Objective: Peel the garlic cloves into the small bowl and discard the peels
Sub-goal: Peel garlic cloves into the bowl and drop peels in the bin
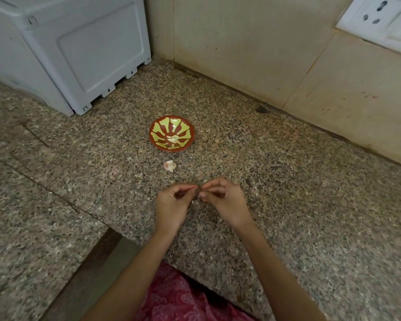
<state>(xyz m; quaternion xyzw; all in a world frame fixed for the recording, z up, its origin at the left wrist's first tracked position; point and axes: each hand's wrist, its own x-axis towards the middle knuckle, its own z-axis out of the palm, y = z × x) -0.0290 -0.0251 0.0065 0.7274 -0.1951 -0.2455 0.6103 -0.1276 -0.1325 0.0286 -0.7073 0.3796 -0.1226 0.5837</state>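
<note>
At far left on the counter (287, 205) stands a white appliance (67, 49), well apart from the work. Centre field holds the small bowl (159, 126), upright, with pale peeled garlic (173, 139) lying at its bottom. Just nearer the person than the bowl, a loose garlic piece (170, 166) rests on the stone; whether it is an unpeeled clove or a shed skin cannot be told.

Nearer still, the left hand (171, 205) and right hand (225, 202) meet fingertip to fingertip above the counter. Each has its fingers curled, thumb and forefinger pinched together on the held clove (196, 198), which is almost wholly hidden. Only a pale scrap shows below the fingertips, so its long axis cannot be read.

The bowl lies straight ahead of this grip, away from the body and slightly to the left, with the loose piece between the two. The left hand is judged marginally better aligned for the drop. Peeling appears to be in progress.

At upper right, a wall socket (377, 17) is mounted on the tiles.
</note>
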